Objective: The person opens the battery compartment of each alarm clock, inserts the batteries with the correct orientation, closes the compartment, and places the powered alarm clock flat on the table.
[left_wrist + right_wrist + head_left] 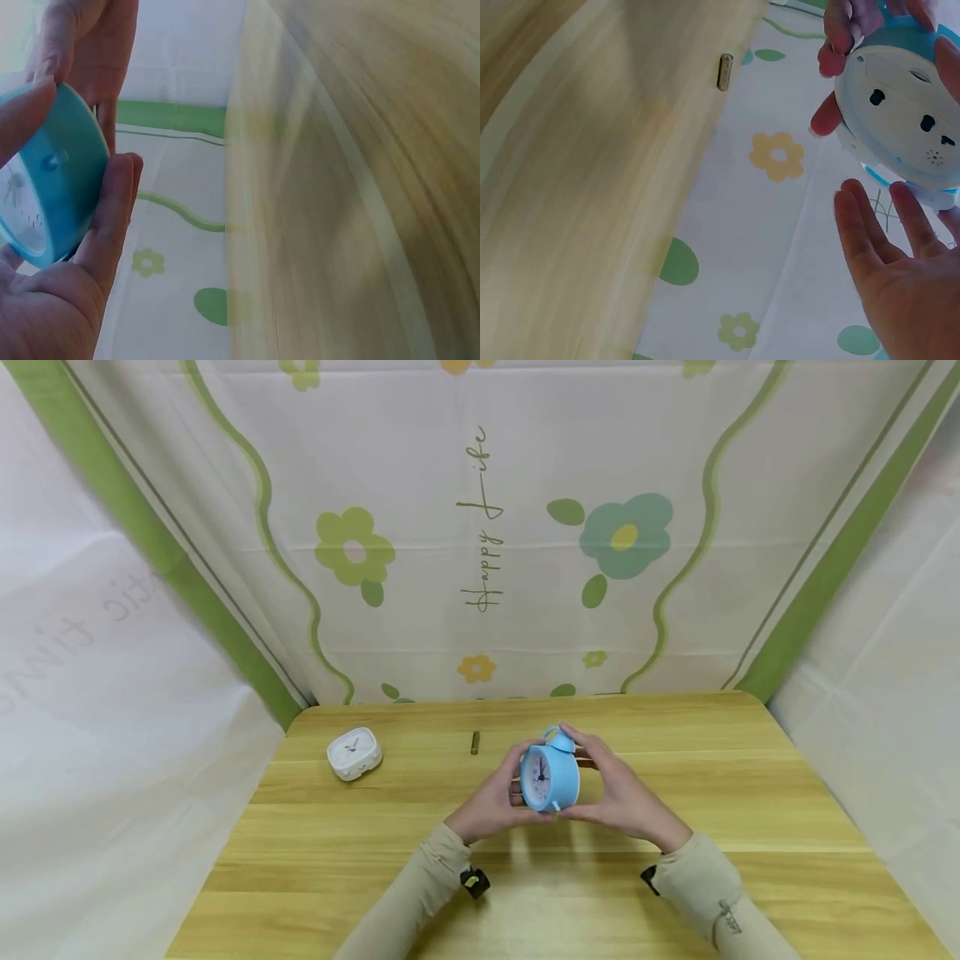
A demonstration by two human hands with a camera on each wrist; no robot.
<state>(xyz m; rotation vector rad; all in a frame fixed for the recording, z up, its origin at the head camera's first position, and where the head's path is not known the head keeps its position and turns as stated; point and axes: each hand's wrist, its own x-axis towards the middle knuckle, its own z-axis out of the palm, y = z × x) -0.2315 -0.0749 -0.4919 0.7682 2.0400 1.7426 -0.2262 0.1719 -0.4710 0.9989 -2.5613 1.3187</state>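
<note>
A light-blue twin-bell-style alarm clock point(564, 782) is held above the table between both hands, its white dial turned to the left. My left hand point(498, 800) grips its left side, thumb along the front rim and fingers behind. My right hand point(626, 793) spans the clock from the right, thumb at the bottom by a small foot and a finger at the top piece. In the right wrist view, the white back point(900, 112) shows dark slots and speaker holes; other fingers of the right hand point(907, 277) stretch out apart from it. The left wrist view shows the blue side point(71, 169).
On the wooden table point(337, 860), a white square-shaped clock point(354, 753) lies at the back left. A small dark-gold cylinder, battery-like point(475, 742), lies near the back edge. A flower-printed curtain point(420, 610) hangs behind the table, with pale cloth at both sides.
</note>
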